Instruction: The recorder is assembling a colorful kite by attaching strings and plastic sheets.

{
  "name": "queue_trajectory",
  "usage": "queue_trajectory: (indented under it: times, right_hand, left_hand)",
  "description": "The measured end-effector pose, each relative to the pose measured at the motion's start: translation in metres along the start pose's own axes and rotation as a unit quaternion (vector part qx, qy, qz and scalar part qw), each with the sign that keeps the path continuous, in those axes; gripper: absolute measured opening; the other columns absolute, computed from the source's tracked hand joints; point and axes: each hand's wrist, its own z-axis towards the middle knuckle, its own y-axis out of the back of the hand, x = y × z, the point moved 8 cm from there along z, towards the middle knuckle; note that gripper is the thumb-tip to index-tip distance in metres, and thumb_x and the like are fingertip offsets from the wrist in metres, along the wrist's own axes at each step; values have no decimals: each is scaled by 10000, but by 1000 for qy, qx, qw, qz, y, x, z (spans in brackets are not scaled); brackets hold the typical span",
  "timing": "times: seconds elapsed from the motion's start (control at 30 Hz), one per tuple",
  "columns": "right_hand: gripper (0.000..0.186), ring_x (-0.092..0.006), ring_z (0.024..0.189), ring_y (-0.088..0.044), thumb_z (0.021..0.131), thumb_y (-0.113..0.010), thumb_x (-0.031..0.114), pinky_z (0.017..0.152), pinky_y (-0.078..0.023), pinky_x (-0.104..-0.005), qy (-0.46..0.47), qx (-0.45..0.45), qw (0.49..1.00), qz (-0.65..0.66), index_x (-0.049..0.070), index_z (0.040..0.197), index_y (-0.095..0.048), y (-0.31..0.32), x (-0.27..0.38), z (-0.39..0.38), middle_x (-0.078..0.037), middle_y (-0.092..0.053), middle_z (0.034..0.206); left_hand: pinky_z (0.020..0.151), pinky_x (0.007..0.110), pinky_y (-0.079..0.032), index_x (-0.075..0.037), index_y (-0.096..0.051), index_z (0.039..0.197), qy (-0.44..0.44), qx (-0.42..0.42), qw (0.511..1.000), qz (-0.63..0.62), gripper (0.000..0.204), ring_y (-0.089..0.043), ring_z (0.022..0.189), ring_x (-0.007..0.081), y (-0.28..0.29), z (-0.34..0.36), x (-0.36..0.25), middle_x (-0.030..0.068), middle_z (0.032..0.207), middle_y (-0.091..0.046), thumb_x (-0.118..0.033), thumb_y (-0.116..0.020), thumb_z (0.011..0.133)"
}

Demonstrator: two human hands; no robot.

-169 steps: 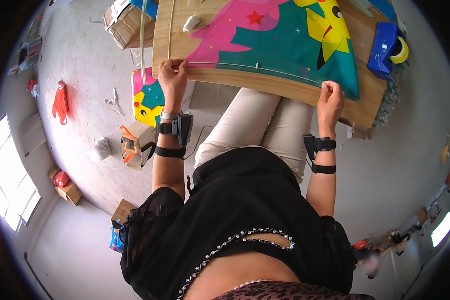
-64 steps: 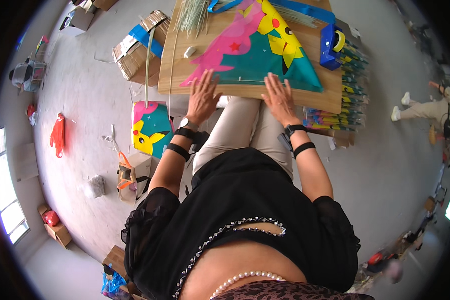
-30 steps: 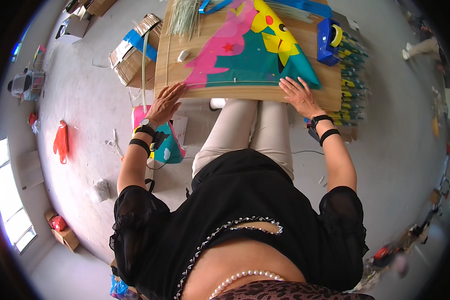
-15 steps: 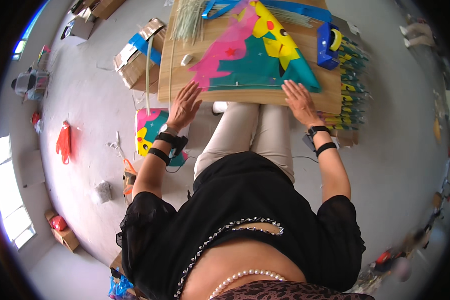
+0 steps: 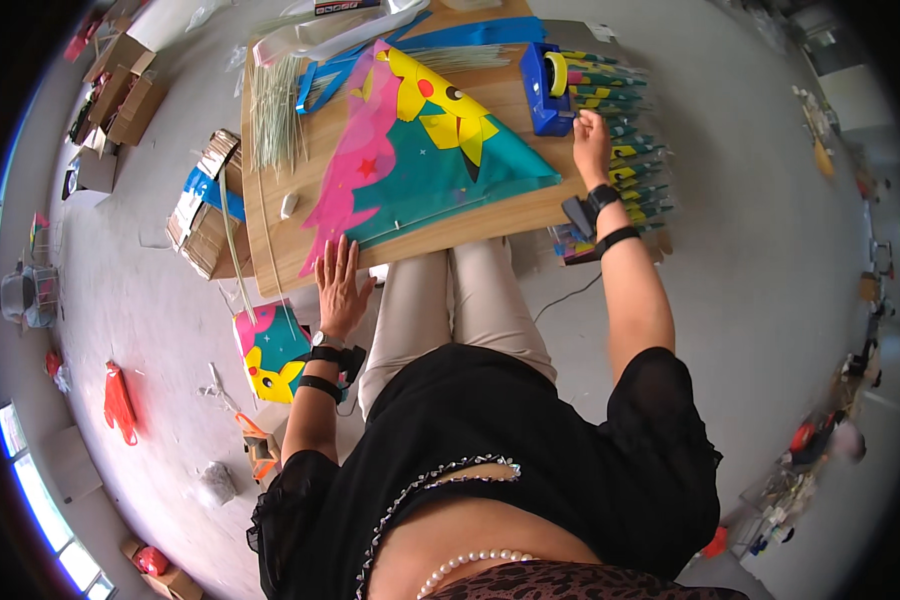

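A triangular pink and teal kite sheet with a yellow cartoon figure (image 5: 420,170) lies on the wooden table (image 5: 525,212), a thin white rod (image 5: 420,215) along its lower edge. My left hand (image 5: 340,280) is open, fingers flat at the sheet's lower left corner. My right hand (image 5: 590,140) has its fingers bent together just below the blue tape dispenser (image 5: 540,105) with its yellow roll; what they hold, if anything, I cannot make out.
Pale sticks (image 5: 275,115), blue straps (image 5: 450,32), a white tray (image 5: 310,42) and a small white piece (image 5: 288,205) lie on the table. Folded kites (image 5: 635,170) are stacked at the right. A taped cardboard pile (image 5: 200,210) and another printed piece (image 5: 270,355) are at the left.
My right hand has moved from the sheet's lower edge up to the dispenser, fingers curling. The view has swung, so the table sits further left. My left hand stays at the lower left corner.
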Motion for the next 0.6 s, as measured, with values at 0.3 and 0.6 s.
queue_trajectory:
  times: [0.3,0.6]
  right_hand:
    - [215,-232,921,-781,1033,-736,222,806,-595,-377,-130,207,969,-23,18,1070,-790,-42,-41,54,-133,-808,970]
    - [259,-116,787,-667,1018,-781,250,735,-551,-280,-270,308,905,114,-6,1049,-802,-55,-37,49,-34,-777,939]
  left_hand:
    - [1347,551,-109,-118,-356,1690,26,8,999,-33,867,-150,1676,358,2,-1,4,105,1803,-248,-321,-766,954]
    - [1341,565,-113,-137,-358,1692,33,4,998,-45,896,-150,1675,367,1,-8,14,101,1803,-249,-296,-791,924]
